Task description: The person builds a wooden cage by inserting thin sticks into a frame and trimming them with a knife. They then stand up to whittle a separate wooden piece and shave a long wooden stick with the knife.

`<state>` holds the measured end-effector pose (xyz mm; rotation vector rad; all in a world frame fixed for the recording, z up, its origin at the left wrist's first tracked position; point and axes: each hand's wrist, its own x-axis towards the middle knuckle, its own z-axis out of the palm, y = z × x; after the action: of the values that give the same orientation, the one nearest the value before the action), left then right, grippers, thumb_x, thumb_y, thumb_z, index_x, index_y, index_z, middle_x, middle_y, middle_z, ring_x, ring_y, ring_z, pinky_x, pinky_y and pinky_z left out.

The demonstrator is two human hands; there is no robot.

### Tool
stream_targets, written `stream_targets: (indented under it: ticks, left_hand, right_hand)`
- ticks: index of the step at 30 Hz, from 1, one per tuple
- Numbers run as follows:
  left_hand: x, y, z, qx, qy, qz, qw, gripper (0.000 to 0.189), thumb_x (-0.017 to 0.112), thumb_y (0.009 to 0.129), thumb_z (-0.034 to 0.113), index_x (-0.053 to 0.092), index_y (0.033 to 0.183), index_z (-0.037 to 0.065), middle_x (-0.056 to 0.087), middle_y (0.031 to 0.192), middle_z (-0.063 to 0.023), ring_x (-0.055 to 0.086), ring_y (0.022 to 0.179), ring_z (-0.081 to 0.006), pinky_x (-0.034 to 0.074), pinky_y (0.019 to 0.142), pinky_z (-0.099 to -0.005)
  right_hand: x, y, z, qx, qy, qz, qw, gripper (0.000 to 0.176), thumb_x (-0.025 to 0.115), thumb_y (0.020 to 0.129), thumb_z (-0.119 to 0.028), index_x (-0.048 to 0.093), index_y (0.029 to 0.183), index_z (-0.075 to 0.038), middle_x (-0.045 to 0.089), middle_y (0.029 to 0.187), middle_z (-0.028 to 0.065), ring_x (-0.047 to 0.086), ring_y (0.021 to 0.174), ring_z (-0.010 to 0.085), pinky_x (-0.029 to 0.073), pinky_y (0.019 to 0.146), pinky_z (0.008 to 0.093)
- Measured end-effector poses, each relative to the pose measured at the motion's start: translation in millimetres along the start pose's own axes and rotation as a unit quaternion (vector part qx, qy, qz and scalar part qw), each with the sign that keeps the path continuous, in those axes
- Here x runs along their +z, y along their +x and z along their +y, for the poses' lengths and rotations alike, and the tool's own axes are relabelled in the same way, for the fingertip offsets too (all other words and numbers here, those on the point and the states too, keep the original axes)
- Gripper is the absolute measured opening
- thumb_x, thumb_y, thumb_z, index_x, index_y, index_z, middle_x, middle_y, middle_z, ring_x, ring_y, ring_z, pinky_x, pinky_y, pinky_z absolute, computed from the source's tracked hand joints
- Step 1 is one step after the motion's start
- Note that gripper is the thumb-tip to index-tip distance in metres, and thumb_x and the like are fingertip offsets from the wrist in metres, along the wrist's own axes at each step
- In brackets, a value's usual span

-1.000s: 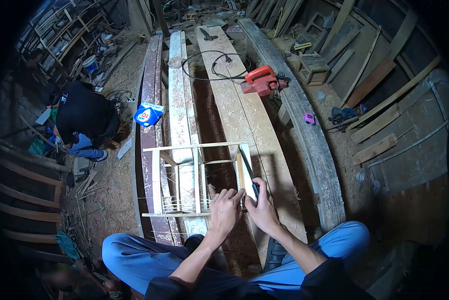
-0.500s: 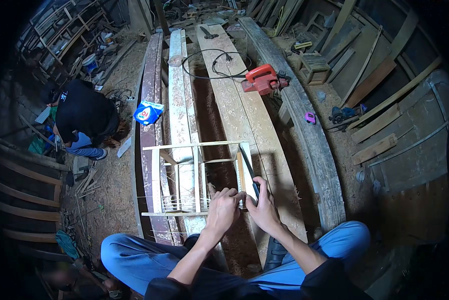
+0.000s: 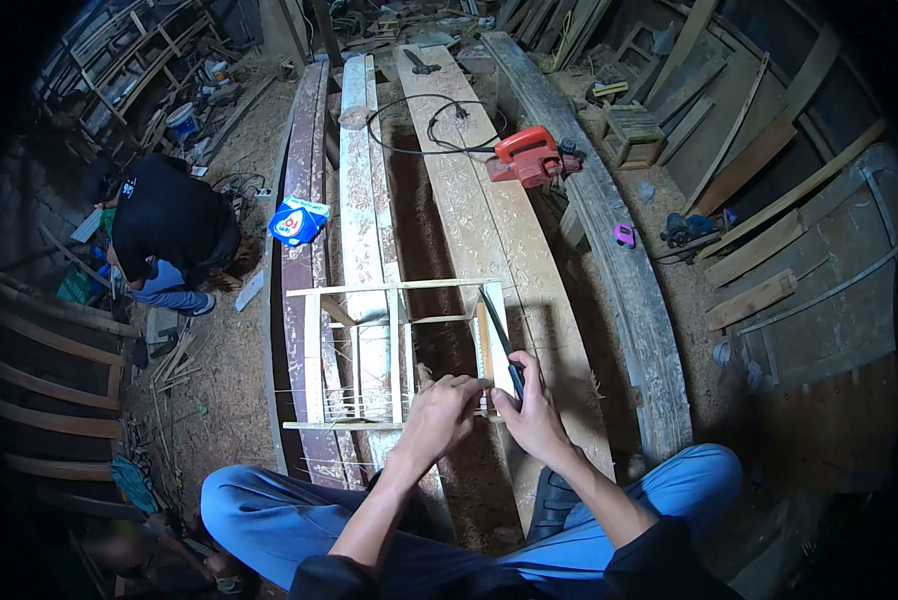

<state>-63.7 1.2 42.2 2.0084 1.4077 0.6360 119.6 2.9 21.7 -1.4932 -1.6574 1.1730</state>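
Note:
A small frame of pale wooden sticks (image 3: 398, 350) lies across the planks before me, with thin strands strung along its near left part. My right hand (image 3: 529, 412) is wrapped round the black handle of a long, dark, narrow tool (image 3: 501, 335), which slants up along the frame's right side. My left hand (image 3: 439, 410) is closed at the frame's near right corner, its fingertips close to my right thumb. What the left fingers pinch is hidden. A yellowish strip with ruler-like marks (image 3: 483, 340) lies beside the dark tool.
A red power planer (image 3: 531, 158) with a black cable (image 3: 409, 150) rests on the planks. A blue-and-white packet (image 3: 297, 222) lies left, a pink tape measure (image 3: 624, 235) right. Another person (image 3: 174, 220) crouches at the left. Wood shavings cover planks and floor.
My left hand has shifted slightly left and its fingers have changed position. The right hand keeps hold of the dark tool almost in place. The view has tilted slightly.

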Motion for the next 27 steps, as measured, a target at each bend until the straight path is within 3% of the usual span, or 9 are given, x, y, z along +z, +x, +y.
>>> stream_targets:
  ticks: [6,8,9,10,13,16,17,26,27]
  left_hand:
    - [5.3,-2.1,-3.6,-0.020,0.006,-0.012,1.000,0.028,0.064,0.087,0.001,0.071,0.114,0.003,0.073,0.100,-0.0186,0.068,0.097,-0.0379,0.052,0.084,-0.0474]
    - [9.1,-3.1,-6.2,-0.020,0.003,-0.007,1.000,0.028,0.064,0.087,0.001,0.071,0.114,0.004,0.073,0.100,-0.0183,0.068,0.097,-0.0370,0.052,0.085,-0.0469]
    - [9.9,-3.8,-7.3,-0.021,-0.001,0.000,1.000,0.027,0.064,0.088,0.002,0.072,0.114,0.005,0.073,0.100,-0.0180,0.069,0.096,-0.0362,0.051,0.085,-0.0463]
    - [9.5,-4.7,-8.3,-0.024,-0.003,0.003,1.000,0.027,0.064,0.088,0.002,0.072,0.114,0.005,0.073,0.100,-0.0180,0.069,0.096,-0.0362,0.051,0.085,-0.0463]
    - [3.8,-6.5,-8.5,-0.038,0.023,-0.013,0.999,0.028,0.065,0.088,0.004,0.073,0.114,0.007,0.073,0.100,-0.0169,0.069,0.096,-0.0335,0.049,0.086,-0.0439]
    - [-2.3,-7.9,-9.4,-0.053,-0.003,-0.022,0.998,0.030,0.063,0.089,0.005,0.072,0.117,0.008,0.074,0.101,-0.0152,0.068,0.098,-0.0312,0.044,0.090,-0.0418]
    - [-1.2,-8.4,-11.9,-0.043,-0.007,-0.029,0.999,0.032,0.062,0.089,0.004,0.072,0.119,0.009,0.074,0.101,-0.0143,0.067,0.098,-0.0307,0.043,0.091,-0.0423]
    - [-1.0,-10.0,-13.4,-0.013,-0.017,-0.023,1.000,0.048,0.061,0.078,-0.003,0.070,0.124,0.009,0.074,0.102,-0.0117,0.065,0.098,-0.0286,0.040,0.095,-0.0436]
    - [-3.9,-9.4,-12.6,-0.033,-0.007,-0.060,0.998,0.050,0.061,0.077,-0.003,0.070,0.124,0.008,0.074,0.104,-0.0110,0.066,0.101,-0.0273,0.041,0.094,-0.0433]
  right_hand:
    - [-4.5,1.1,-4.6,0.027,0.027,-0.027,0.999,0.058,0.066,0.097,-0.013,0.032,0.143,-0.007,0.061,0.112,0.0190,0.065,0.100,0.0284,0.051,0.090,0.0407]
    - [-7.0,3.0,2.1,0.007,0.032,-0.047,0.998,0.059,0.065,0.098,-0.013,0.030,0.145,-0.011,0.057,0.124,0.0209,0.065,0.102,0.0289,0.052,0.087,0.0427]
    - [-11.6,4.0,-0.7,0.053,0.043,-0.074,0.995,0.063,0.068,0.096,-0.013,0.029,0.145,-0.010,0.054,0.126,0.0165,0.060,0.099,0.0226,0.051,0.086,0.0387]
    - [-12.5,4.5,0.3,0.053,0.040,-0.078,0.995,0.063,0.068,0.096,-0.013,0.029,0.145,-0.010,0.054,0.126,0.0165,0.060,0.099,0.0226,0.051,0.086,0.0387]
    - [-10.8,6.1,15.3,0.020,0.033,-0.055,0.998,0.068,0.073,0.091,-0.013,0.032,0.144,-0.009,0.054,0.109,0.0078,0.055,0.088,0.0152,0.050,0.080,0.0333]
    - [-7.4,8.9,21.3,0.009,0.030,-0.001,0.999,0.063,0.072,0.092,-0.010,0.036,0.143,-0.008,0.057,0.101,0.0052,0.056,0.087,0.0120,0.049,0.077,0.0299]
    - [-0.9,9.6,17.4,0.003,0.126,0.034,0.991,0.057,0.070,0.094,-0.007,0.040,0.142,-0.007,0.061,0.099,0.0051,0.058,0.087,0.0095,0.048,0.075,0.0260]
    - [1.2,18.2,29.2,0.057,0.128,0.016,0.990,0.043,0.064,0.099,-0.006,0.046,0.138,-0.002,0.064,0.097,0.0039,0.058,0.086,0.0081,0.047,0.076,0.0251]
    - [0.4,17.8,28.4,0.062,0.140,0.016,0.988,0.043,0.064,0.100,-0.007,0.046,0.138,-0.002,0.064,0.096,0.0037,0.057,0.086,0.0081,0.046,0.076,0.0252]
